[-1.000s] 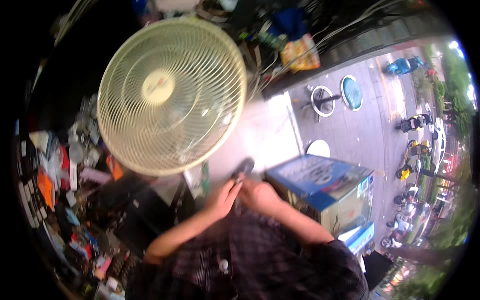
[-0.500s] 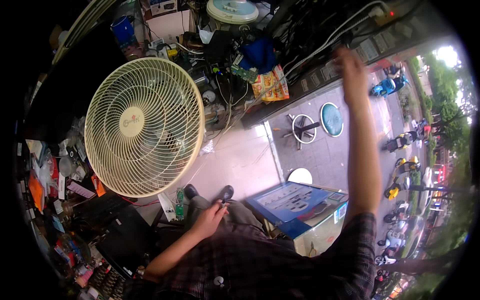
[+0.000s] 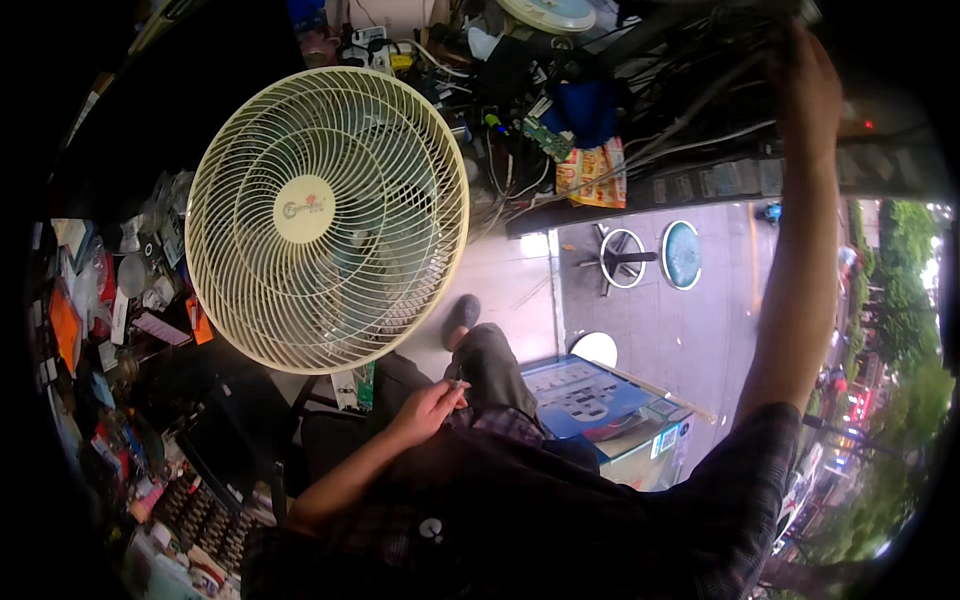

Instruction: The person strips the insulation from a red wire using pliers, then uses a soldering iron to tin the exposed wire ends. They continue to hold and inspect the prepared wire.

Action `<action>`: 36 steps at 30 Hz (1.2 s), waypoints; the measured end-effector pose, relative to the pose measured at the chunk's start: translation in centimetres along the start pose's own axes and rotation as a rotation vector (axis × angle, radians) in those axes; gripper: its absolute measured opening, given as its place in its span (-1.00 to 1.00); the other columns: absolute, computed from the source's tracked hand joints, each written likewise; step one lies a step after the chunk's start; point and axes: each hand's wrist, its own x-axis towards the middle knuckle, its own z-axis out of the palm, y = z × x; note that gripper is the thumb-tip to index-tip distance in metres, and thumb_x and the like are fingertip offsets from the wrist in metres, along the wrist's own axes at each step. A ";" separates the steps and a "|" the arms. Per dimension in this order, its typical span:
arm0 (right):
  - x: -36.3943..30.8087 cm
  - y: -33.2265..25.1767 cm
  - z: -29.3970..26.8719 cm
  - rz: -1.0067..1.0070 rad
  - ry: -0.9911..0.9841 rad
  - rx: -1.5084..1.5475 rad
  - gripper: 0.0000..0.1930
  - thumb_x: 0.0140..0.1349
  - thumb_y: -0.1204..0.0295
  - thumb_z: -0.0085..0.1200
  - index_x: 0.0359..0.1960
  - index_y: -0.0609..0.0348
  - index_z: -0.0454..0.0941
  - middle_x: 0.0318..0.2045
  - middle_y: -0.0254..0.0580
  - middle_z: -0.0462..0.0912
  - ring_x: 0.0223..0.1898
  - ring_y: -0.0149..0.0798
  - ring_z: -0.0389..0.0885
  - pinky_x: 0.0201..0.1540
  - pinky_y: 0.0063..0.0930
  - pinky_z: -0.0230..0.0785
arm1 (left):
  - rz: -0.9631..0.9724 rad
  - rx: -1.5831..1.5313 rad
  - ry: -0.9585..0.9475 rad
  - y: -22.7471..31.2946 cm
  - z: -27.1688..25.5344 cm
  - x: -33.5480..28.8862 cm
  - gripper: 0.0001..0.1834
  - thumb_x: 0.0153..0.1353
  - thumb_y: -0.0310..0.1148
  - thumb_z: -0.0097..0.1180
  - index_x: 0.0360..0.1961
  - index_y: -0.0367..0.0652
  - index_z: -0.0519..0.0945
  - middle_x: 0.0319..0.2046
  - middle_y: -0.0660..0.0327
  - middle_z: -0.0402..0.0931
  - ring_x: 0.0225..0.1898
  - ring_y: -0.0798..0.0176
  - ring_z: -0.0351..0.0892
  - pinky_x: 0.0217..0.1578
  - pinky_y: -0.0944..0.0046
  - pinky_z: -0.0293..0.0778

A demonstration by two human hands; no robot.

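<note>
My left hand (image 3: 422,412) is held over my lap, its fingers pinched round a small grey piece (image 3: 458,385) whose kind I cannot make out. My right arm is stretched far out to the upper right. At its end my right hand (image 3: 812,95) is beside a tangle of dark cables (image 3: 715,70). Its fingertips are in deep shadow, so I cannot see what they touch or grip. A large cream fan (image 3: 305,210) with a round wire grille stands in front of me, and neither hand is on it.
Electronic clutter with a green circuit board (image 3: 545,138) and an orange packet (image 3: 598,175) covers the far bench. To the right are a teal-topped stool (image 3: 682,255) and a box with a blue cover (image 3: 585,398). Loose parts crowd the left side (image 3: 130,330). A street lies beyond.
My right hand has moved farther up and right, into the dark cables. The view has shifted, and my feet and legs have changed position. My left hand keeps its pinch over my lap.
</note>
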 end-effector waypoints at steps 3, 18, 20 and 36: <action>-2.0 2.3 4.9 0.055 -0.373 -0.123 -0.66 0.54 0.23 0.18 0.13 0.26 0.67 -0.17 0.04 0.75 -0.21 -0.10 0.73 -0.07 -0.28 0.58 | -0.023 0.048 0.080 1.8 0.0 2.2 -0.64 0.70 -0.25 -0.01 0.22 -0.30 0.65 -0.22 0.14 0.78 -0.16 0.27 0.78 -0.08 0.26 0.62; -17.7 21.1 21.8 -0.409 -0.787 -0.220 -0.32 0.41 0.29 0.31 0.55 -0.22 0.36 0.16 -0.01 0.61 0.09 0.19 0.71 0.08 -0.01 0.64 | -0.014 -0.302 0.555 2.2 1.8 14.6 -0.66 0.72 -0.25 -0.04 0.27 -0.25 0.56 -0.36 0.38 0.49 -0.41 0.51 0.41 -0.39 0.42 0.37; -18.9 21.3 23.5 -0.384 -0.784 -0.188 -0.38 0.42 0.22 0.32 0.49 -0.22 0.44 0.10 -0.03 0.63 0.00 0.21 0.74 0.01 0.03 0.65 | 0.018 -0.282 0.609 1.6 1.1 16.1 -0.69 0.71 -0.26 -0.02 0.24 -0.25 0.56 -0.34 0.37 0.50 -0.41 0.51 0.42 -0.39 0.43 0.38; -30.0 18.8 15.3 0.159 -0.393 0.358 -0.83 0.39 0.56 0.31 -0.04 0.25 0.65 -0.21 -0.13 0.65 -0.22 -0.21 0.67 -0.09 -0.39 0.50 | 0.080 -0.241 0.962 1.7 -6.1 27.9 -0.85 0.55 -0.25 0.29 -0.04 -0.06 0.65 -0.45 0.52 0.43 -0.56 0.61 0.22 -0.54 0.47 0.10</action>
